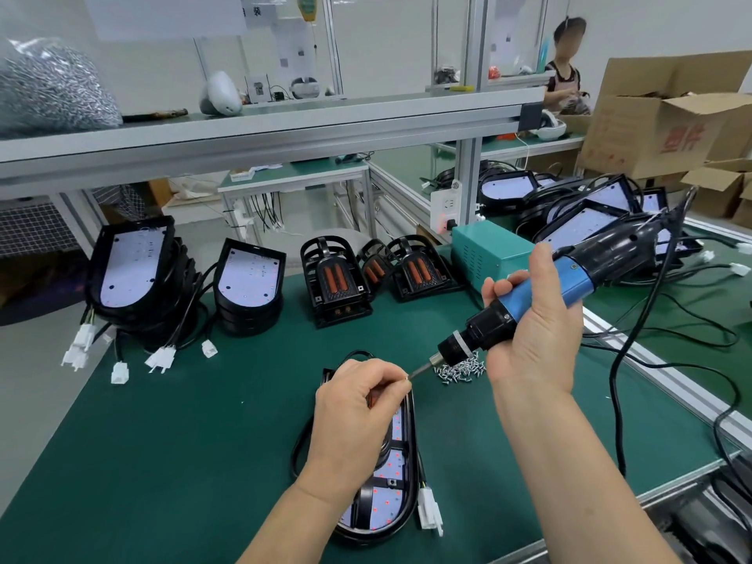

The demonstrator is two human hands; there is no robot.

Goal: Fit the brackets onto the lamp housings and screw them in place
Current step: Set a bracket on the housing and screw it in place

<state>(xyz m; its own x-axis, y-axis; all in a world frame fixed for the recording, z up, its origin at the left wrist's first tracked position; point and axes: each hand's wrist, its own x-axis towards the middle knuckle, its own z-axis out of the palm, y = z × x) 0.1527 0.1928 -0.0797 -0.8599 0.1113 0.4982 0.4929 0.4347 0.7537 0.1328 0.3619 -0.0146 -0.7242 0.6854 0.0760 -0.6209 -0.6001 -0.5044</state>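
Observation:
A black lamp housing (390,498) with a white LED board lies on the green mat in front of me, a black bracket (376,488) across it. My left hand (354,405) hovers over its far end and pinches a small screw (405,377) at the tip of the driver bit. My right hand (533,319) grips a blue and black electric screwdriver (541,295), tilted down to the left. A small heap of screws (462,370) lies just under the screwdriver's nose.
Stacked housings (130,270) with white plugs stand at the far left, another stack (250,282) beside it. Black brackets (337,278) stand mid-table. A teal power box (488,254), more housings (586,221) and cardboard boxes (659,116) fill the right. A person sits far back.

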